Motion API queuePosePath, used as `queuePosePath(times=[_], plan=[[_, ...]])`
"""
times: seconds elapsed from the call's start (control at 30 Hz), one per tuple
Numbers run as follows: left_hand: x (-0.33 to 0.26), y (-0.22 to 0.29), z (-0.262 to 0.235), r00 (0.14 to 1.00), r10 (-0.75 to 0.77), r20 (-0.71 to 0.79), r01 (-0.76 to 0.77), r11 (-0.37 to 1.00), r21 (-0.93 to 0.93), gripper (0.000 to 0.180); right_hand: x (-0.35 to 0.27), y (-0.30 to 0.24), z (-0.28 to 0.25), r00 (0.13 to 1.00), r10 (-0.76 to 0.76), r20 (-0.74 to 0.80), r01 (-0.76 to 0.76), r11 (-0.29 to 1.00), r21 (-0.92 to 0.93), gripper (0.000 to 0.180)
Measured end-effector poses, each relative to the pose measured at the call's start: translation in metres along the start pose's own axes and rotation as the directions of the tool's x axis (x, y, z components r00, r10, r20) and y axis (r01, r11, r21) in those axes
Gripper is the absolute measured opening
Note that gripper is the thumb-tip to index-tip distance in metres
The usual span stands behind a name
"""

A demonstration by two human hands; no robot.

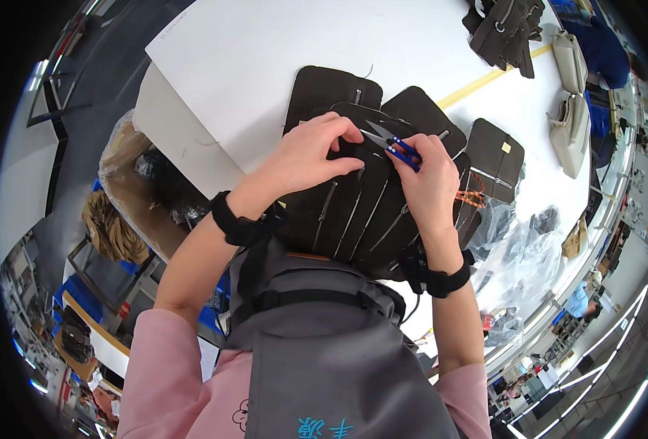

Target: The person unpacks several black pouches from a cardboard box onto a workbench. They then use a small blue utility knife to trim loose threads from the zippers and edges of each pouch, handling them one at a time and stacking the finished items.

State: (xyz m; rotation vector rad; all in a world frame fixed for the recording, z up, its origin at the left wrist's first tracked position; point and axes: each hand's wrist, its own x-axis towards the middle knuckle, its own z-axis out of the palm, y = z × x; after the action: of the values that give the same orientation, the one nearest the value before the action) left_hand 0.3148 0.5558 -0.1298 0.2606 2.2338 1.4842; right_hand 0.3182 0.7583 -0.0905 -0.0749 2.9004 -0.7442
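Blue-handled thread snips [403, 151] are gripped in my right hand [432, 174], their blades spread and pointing left. Under both hands lies a stack of dark brown fabric bag pieces with several zippers [371, 212]. My left hand [317, 150] hovers over the pieces at the left, thumb and index finger apart. Its index fingertip is close to the snips' blade tips; I cannot tell whether it touches them or a thread. More flat dark panels [331, 95] stick out from the far side of the pile.
A white table [221, 66] carries the pile. Another dark panel [496, 157] lies to the right, near orange cord [472, 194] and clear plastic bags [522, 249]. Dark bag parts [507, 36] and beige bags [571, 135] sit farther right. A plastic-lined box [130, 161] stands left of the table.
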Motion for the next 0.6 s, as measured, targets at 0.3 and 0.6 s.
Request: queuePosePath(times=[0.3,0.6], plan=[[0.005,-0.001,0.023,0.964,0.151,-0.221,-0.139,0.988,0.068,0.019,-0.001,-0.016,-0.01,1.0,0.01,0.016,-0.012,0.988,0.152,0.018],[0.004,-0.009,0.017,0.991,0.001,-0.133,-0.018,0.992,-0.127,0.01,-0.016,-0.011,-0.022,0.996,0.083,-0.028,-0.073,0.96,0.271,0.024]])
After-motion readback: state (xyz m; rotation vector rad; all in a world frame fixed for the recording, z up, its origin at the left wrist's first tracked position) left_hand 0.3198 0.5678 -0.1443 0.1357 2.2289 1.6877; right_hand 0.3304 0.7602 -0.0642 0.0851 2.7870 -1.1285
